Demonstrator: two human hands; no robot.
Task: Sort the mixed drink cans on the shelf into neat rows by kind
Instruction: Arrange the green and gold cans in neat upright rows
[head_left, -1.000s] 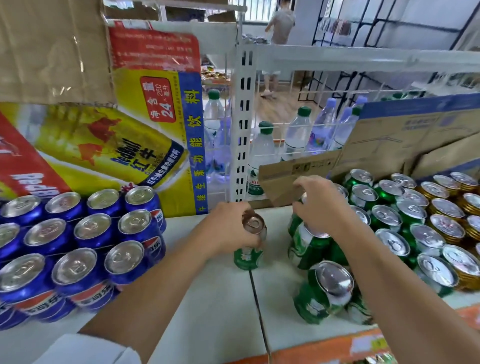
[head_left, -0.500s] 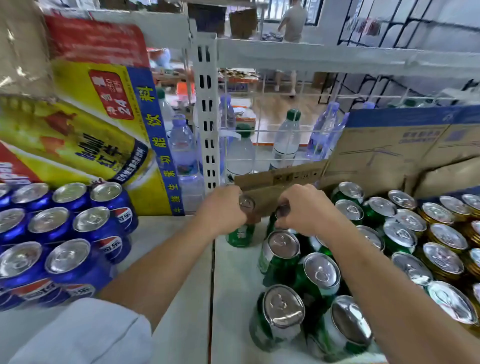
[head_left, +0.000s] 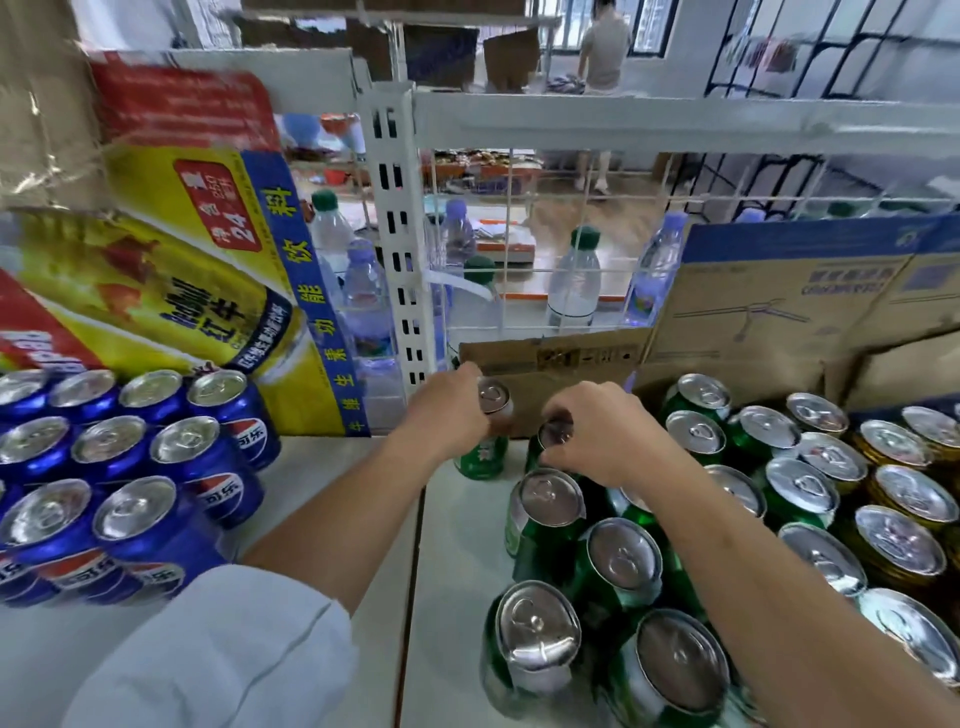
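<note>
Green can (head_left: 480, 451) stands upright just right of the foot of the white slotted post (head_left: 399, 249), its long axis vertical and its pull-tab lid facing up. The left hand (head_left: 447, 410) grips it, fingers wrapped round its upper side, so only the lid and the lower label show; whether its base rests on the shelf (head_left: 457, 551) cannot be told. A second green can (head_left: 554, 433), also upright, stands one place farther right of the post. The right hand (head_left: 597, 439) holds it from above with curled fingers (head_left: 558, 460) round the rim, hiding most of its body. More green cans (head_left: 623, 561) crowd right of the post and nearer the camera, lids up, the nearest cut off by the bottom edge. Gold cans (head_left: 904, 493) lie farthest right of the post, partly out of view. Blue Pepsi cans (head_left: 156, 452) sit left of the post, cut by the edge. Behind the held cans leans a cardboard flap (head_left: 550, 358).
</note>
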